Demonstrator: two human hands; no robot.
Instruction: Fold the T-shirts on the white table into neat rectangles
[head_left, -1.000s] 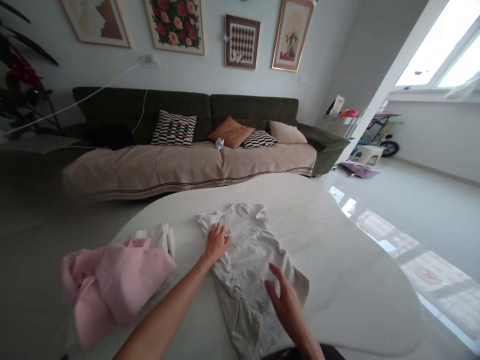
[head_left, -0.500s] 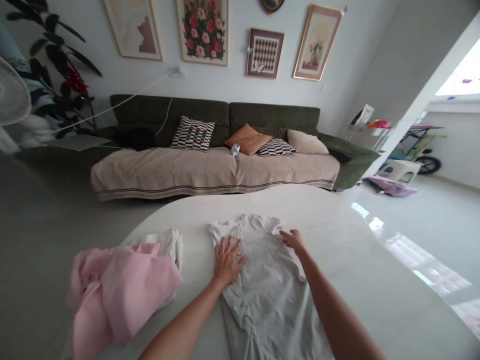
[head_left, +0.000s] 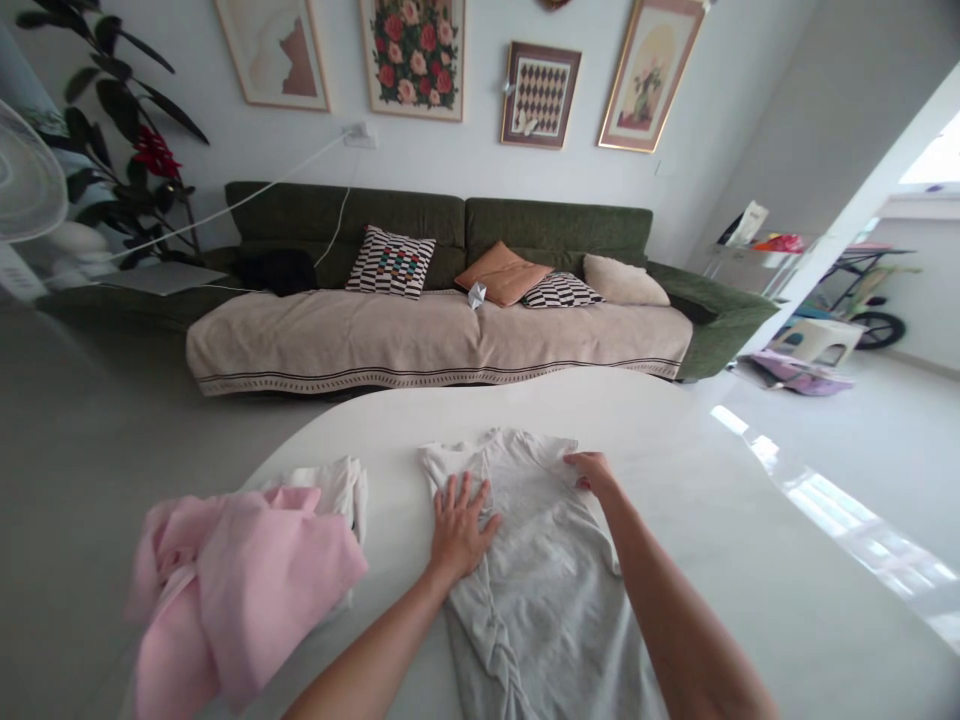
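Note:
A light grey T-shirt [head_left: 551,560] lies spread on the white table in front of me, its neck end pointing away and creases running down its left side. My left hand [head_left: 460,527] rests flat on the shirt's upper left part, fingers spread. At the upper right edge, by the sleeve, my right hand [head_left: 592,472] pinches the shirt's fabric between thumb and fingers. The fingertips there are partly hidden. To the left sits a crumpled pink cloth [head_left: 277,580] on top of folded white fabric [head_left: 341,487].
The white table [head_left: 720,540] has a curved far edge. Beyond it stands a green sofa [head_left: 559,225] with a beige cover and several cushions. A fan [head_left: 30,180] and a plant [head_left: 124,120] are at the left. A white stool [head_left: 821,340] stands on the floor at right.
My right hand has closed on the sleeve edge, and that corner of the shirt is now pulled slightly outward to the right. My left hand stays flat on the shirt. The view has shifted slightly.

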